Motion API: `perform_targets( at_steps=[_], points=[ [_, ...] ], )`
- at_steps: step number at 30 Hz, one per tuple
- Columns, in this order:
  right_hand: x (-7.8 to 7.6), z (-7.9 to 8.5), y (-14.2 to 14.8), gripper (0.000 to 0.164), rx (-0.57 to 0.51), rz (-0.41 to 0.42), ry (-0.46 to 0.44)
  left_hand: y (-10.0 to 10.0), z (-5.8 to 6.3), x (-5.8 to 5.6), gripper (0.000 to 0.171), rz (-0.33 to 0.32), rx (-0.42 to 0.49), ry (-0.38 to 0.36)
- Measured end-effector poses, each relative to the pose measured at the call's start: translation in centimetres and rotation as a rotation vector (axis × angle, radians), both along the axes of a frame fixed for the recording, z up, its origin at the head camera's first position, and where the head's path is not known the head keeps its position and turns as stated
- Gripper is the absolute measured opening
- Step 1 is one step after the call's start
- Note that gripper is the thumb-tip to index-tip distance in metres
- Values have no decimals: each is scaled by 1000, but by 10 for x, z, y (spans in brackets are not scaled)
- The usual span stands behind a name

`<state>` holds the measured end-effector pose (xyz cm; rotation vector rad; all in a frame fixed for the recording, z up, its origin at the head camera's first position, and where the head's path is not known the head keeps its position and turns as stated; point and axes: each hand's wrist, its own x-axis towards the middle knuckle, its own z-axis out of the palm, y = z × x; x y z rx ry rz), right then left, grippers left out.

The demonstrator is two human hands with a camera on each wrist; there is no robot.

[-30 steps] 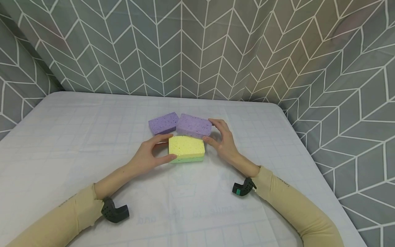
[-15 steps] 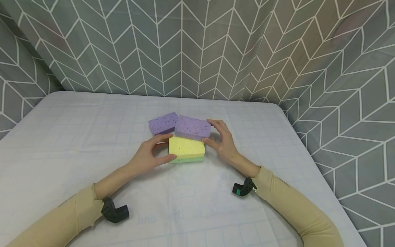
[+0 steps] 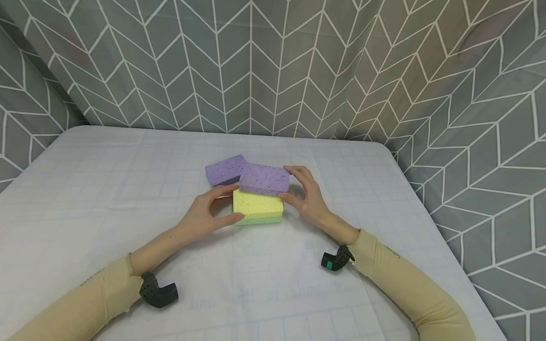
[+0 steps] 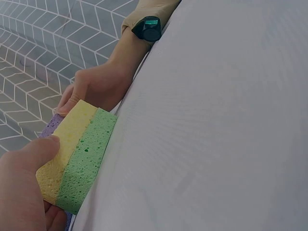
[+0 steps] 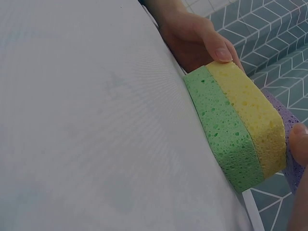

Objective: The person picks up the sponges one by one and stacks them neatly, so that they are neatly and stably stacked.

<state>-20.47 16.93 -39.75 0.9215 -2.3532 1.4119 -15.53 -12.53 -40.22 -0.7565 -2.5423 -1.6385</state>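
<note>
A yellow sponge (image 3: 256,206) lies flat on a green sponge (image 3: 262,220), their edges roughly lined up. My left hand (image 3: 206,209) grips the left end of this pair, thumb in front and fingers behind; its thumb presses the yellow sponge's side in the left wrist view. A light purple sponge (image 3: 264,178) overlaps the back part of the yellow one's top. Its right end is pinched between thumb and fingers of my right hand (image 3: 311,198). In both wrist views the purple sponge is mostly hidden behind the yellow.
A second purple sponge (image 3: 224,169) lies angled on the white-covered table (image 3: 128,189), just behind and left of the stack. Grey patterned curtains (image 3: 264,66) hang along the table's back and sides. Each sleeve cuff carries a small black camera (image 3: 159,291).
My right hand has brought the light purple sponge slightly toward me and to the left, so it covers more of the yellow sponge. The left hand stays in place.
</note>
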Motion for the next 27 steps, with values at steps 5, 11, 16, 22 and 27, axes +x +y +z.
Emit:
perform_targets(
  at_steps=[5, 11, 16, 22, 27],
  points=[
    [-2, -3, 2, 74, -3, 15, 28, 0, 0, 0, 71, 2, -8, 0],
    [-3, -4, 3, 75, -5, 23, 37, 0, -1, -1, 71, 5, -11, -2],
    [-4, -4, 3, 67, -11, 41, 35, 0, 0, -1, 71, 5, -8, -4],
    [-3, -3, 2, 76, -3, 47, 35, 0, 2, 0, 72, 12, -18, -6],
    [-2, -2, 1, 83, 10, 47, 41, 0, 1, 0, 73, 13, -12, -13]
  ],
)
